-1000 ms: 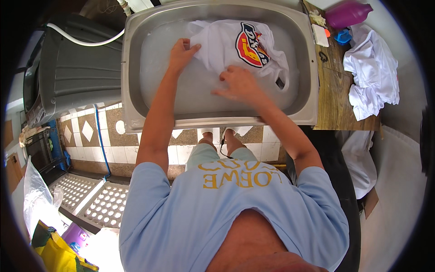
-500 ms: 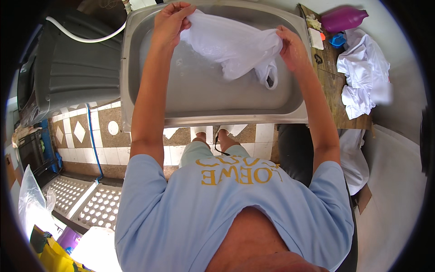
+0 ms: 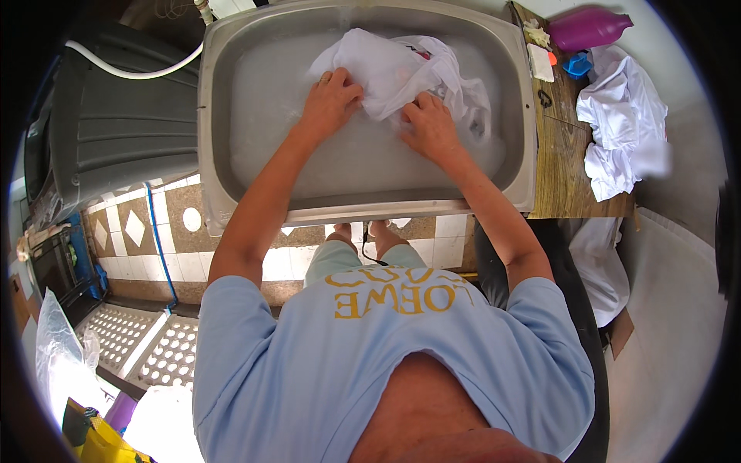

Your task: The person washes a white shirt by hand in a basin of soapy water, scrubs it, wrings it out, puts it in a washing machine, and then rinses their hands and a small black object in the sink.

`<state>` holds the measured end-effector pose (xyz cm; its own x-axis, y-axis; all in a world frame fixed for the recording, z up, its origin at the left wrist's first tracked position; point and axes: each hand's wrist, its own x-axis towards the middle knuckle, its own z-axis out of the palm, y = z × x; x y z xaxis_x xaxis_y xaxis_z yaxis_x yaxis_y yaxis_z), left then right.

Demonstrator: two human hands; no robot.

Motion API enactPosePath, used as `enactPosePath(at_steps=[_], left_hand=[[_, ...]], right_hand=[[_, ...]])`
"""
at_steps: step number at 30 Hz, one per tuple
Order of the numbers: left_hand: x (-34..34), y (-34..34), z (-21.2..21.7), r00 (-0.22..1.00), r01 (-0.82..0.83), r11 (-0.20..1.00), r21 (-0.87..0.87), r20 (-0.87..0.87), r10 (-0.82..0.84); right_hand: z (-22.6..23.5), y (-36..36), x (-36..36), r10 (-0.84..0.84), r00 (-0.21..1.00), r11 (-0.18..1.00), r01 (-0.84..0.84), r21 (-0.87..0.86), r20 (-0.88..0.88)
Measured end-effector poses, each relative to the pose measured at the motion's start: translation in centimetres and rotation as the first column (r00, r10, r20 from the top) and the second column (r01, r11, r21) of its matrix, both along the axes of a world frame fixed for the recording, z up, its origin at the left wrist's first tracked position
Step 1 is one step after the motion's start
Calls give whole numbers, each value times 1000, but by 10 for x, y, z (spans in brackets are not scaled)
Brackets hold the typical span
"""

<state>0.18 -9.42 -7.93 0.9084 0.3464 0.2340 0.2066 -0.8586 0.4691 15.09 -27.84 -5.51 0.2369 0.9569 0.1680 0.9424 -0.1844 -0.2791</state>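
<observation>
Left hand (image 3: 332, 100) and right hand (image 3: 429, 127) are both gripping the near side of this white cloth (image 3: 378, 68), kinda bunched up in a metal sink (image 3: 523, 147) of cloudy water (image 3: 370, 174).

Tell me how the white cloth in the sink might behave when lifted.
The white cloth is probably floppy, given its loose folds. Lying in cloudy water in the sink, it may be heavy for its size and perhaps slippery.

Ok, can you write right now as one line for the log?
left hand: holds cloth | right hand: holds cloth | cloth: white, bunched, in sink | water: cloudy
</observation>
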Motion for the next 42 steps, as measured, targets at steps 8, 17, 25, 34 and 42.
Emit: enactPosePath(at_steps=[8, 17, 25, 34, 42], left_hand=[[24, 49, 78, 918, 110, 724, -680, 349, 188], [23, -20, 4, 998, -18, 1000, 13, -68, 19], [44, 15, 73, 998, -51, 629, -776, -17, 59], [30, -10, -15, 974, -186, 969, -161, 103, 204], [55, 33, 92, 838, -36, 708, -706, 365, 406]], right_hand=[[79, -6, 72, -5, 105, 936, 351, 32, -994], [40, -13, 28, -171, 831, 975, 66, -211, -529], [-27, -27, 21, -210, 893, 933, 61, -354, -398], [100, -38, 48, 161, 45, 871, 464, 163, -986], [7, -39, 20, -188, 446, 951, 306, -48, -875]])
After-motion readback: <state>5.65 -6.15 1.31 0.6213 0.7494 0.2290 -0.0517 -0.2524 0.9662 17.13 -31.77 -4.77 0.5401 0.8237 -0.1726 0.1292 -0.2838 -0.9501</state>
